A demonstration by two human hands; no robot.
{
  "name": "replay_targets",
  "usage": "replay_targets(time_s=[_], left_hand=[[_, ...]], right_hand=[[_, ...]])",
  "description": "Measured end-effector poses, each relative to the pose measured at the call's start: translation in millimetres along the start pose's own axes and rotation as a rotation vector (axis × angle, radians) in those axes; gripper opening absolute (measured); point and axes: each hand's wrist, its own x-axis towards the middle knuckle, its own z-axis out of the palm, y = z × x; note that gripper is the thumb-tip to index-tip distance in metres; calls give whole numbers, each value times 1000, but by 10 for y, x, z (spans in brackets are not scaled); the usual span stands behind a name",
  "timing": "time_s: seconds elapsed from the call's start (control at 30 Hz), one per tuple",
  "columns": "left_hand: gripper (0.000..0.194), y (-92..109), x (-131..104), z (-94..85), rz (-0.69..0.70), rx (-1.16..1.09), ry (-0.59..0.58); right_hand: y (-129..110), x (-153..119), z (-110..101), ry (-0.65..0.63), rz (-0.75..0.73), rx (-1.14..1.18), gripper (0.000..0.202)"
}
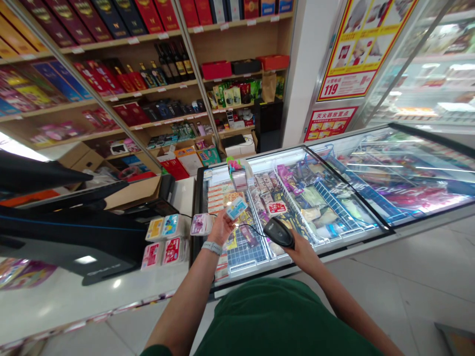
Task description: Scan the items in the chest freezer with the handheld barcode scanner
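Observation:
My left hand, with a watch on its wrist, holds a small package with a blue and white label over the glass-topped freezer. My right hand is wrapped round a black handheld scanner, which points toward the package. A dark cable runs from near my left hand to the scanner. Just left of my left hand sits a purple-labelled pack. Farther left, on the white counter, stand stacks of packs with yellow, blue and red labels. A red-labelled pack lies on the freezer beyond the scanner.
A black monitor-like device stands on the counter at left, with an open cardboard box behind it. Shelves of bottles and boxes line the back. A colourful item is at the freezer's far edge.

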Motion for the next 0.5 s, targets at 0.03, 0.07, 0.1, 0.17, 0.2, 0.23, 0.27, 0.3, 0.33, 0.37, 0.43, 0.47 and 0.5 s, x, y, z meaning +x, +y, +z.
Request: replay_targets(time_s=[0.03,0.07,0.1,0.17,0.2,0.23,0.27,0.3,0.33,0.37,0.43,0.47,0.5], left_hand=[[31,-1,0,-1,0,0,0],[30,-3,1,-3,0,1,0],[30,-4,1,-6,1,2,0],[29,-6,3,-13,1,4,-1],[28,-8,4,-16,1,5,0],[28,-9,5,-21,0,5,1],[28,-11,5,-25,-1,6,2],[29,-13,5,-29,-1,6,3],[29,-15,4,-33,-1,5,3],[30,-18,4,-36,0,4,3],[31,-25,2,-42,1,3,3],[31,-28,1,-45,1,3,3],[31,-32,1,-48,1,3,2]], right_hand=[[2,-2,-1,-3,-3,1,30],[3,-4,-1,-7,-4,2,29],[3,-6,-1,-8,-4,2,29],[0,-10,1,-9,-3,10,29],[-3,-12,3,-6,-4,15,29],[-6,-13,5,-3,-7,20,29],[-9,-15,8,0,-11,22,29],[-12,-16,10,2,-15,23,29],[-13,-18,13,3,-18,24,29],[-13,-20,15,3,-20,25,28],[-11,-24,21,2,-20,32,29],[-10,-27,24,2,-19,35,30],[-10,-31,26,3,-16,37,31]])
